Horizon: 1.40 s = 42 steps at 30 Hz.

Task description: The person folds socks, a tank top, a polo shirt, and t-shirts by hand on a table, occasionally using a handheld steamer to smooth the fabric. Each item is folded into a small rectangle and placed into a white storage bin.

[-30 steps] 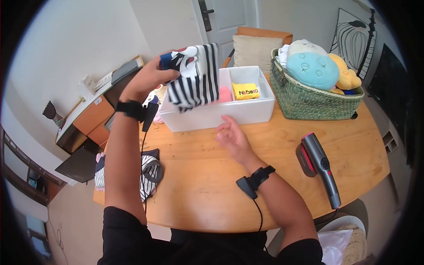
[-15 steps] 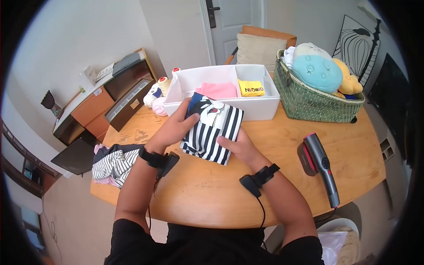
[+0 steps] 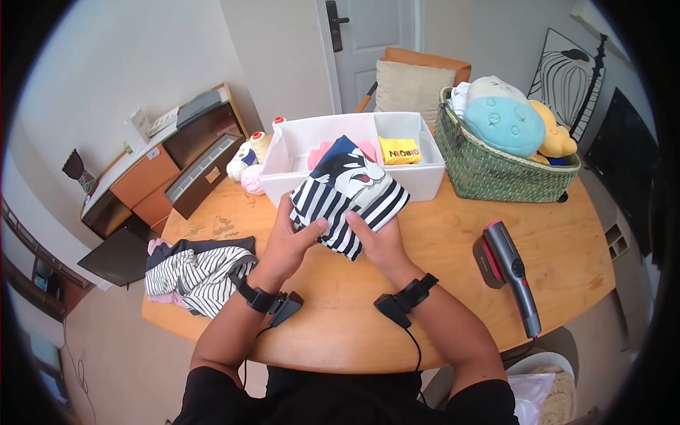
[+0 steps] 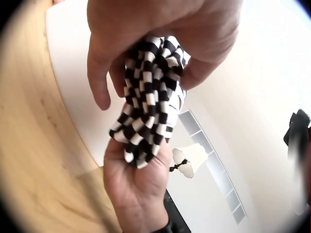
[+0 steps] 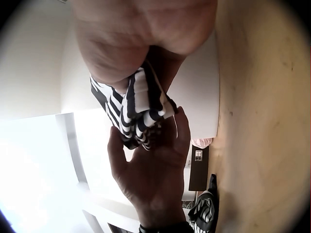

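At the centre of the head view, a folded striped garment with a cartoon face was held tilted above a table, overlapping a white box. A person's left hand and right hand pinched its lower edge, thumbs on top. Its layers looked loose, so a slackened thumb could have unravelled the folds; pushed forward, its upper corner might have snagged on the box.

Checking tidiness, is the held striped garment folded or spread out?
Folded: the striped garment is a compact bundle between left hand and right hand, several layers showing.
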Each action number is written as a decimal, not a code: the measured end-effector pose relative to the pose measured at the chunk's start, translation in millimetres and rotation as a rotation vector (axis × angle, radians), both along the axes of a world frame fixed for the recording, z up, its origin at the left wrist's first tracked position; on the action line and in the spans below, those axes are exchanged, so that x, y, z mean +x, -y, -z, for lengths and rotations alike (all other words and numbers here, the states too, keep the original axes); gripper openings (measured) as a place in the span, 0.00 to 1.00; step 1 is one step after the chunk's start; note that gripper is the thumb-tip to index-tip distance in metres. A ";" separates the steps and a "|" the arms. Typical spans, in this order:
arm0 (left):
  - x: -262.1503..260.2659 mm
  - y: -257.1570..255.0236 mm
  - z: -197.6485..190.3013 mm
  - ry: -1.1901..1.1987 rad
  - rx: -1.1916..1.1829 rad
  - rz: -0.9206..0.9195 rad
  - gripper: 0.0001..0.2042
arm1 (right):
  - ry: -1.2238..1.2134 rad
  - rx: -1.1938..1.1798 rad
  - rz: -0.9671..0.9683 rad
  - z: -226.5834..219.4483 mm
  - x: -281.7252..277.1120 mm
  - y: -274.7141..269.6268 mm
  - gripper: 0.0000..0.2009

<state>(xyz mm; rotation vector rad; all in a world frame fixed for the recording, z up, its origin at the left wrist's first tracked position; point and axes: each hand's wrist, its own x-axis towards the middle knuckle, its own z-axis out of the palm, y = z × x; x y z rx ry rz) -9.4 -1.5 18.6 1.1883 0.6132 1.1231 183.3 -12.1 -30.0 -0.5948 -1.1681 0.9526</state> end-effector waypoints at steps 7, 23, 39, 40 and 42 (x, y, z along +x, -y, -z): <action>-12.5 -47.1 -62.2 -0.296 0.420 -0.312 0.23 | -0.076 -0.138 -0.273 9.8 0.0 1.6 0.41; 20.7 -227.1 -121.2 -0.656 0.006 0.128 0.24 | 0.257 -0.293 -0.397 34.6 10.6 -13.1 0.41; 73.0 -249.2 -104.1 -1.944 0.217 0.360 0.33 | 0.290 -0.329 -0.470 42.2 13.3 -21.2 0.30; 75.5 -249.3 -102.2 -1.943 0.218 0.364 0.33 | 0.297 -0.330 -0.474 41.5 13.6 -20.5 0.30; 79.2 -248.9 -97.4 -2.006 0.761 0.228 0.37 | 0.304 -0.323 -0.468 42.2 13.3 -20.0 0.30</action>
